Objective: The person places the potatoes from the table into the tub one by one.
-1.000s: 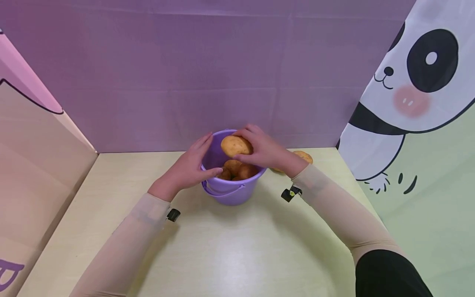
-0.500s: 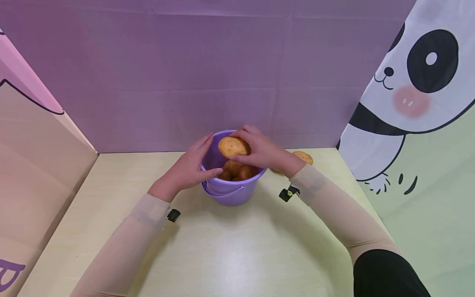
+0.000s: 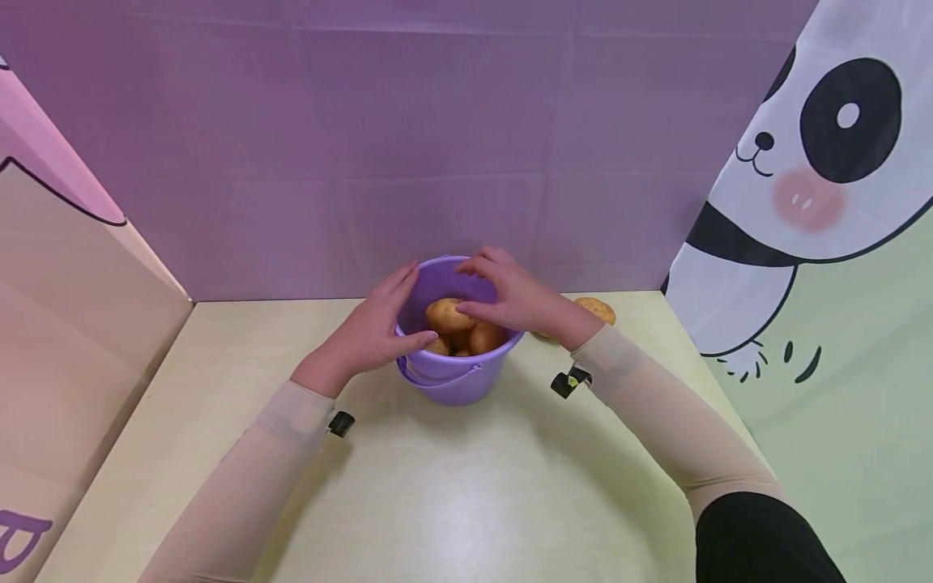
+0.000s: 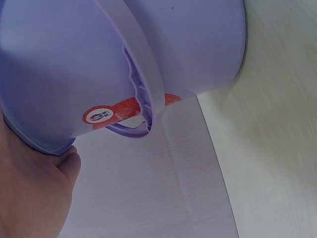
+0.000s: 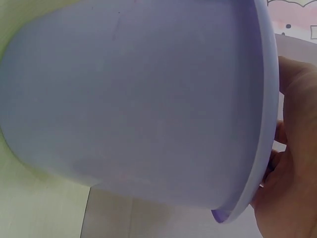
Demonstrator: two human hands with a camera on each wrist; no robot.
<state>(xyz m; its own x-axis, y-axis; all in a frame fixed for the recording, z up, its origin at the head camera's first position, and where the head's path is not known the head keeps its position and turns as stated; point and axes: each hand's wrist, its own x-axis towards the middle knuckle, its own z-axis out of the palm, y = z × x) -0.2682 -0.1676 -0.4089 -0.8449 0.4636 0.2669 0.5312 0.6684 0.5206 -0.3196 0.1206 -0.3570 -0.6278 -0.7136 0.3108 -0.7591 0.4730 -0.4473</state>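
Observation:
A purple bucket [image 3: 455, 380] with several potatoes inside stands at the far middle of the table. My left hand [image 3: 372, 328] holds its rim on the left side, thumb at the front edge; the left wrist view shows the hand [image 4: 37, 183] right at the rim. Over the bucket's right side hangs my right hand [image 3: 513, 295], thumb and fingers apart with nothing between them. Just left of its thumb, a light potato [image 3: 447, 314] lies on top of the others. In the right wrist view the hand [image 5: 292, 144] reaches past the rim, its fingertips mostly hidden.
Another potato [image 3: 596, 309] lies on the table right of the bucket, partly hidden behind the right wrist. A purple backdrop [image 3: 437, 146] rises behind the table [image 3: 452, 486]. The bucket's handle [image 4: 141, 64] hangs down at its front.
The right hand held a potato over the bucket and shifted slightly left, then let it go. That potato now lies lower, on the pile. The left hand stays at the rim.

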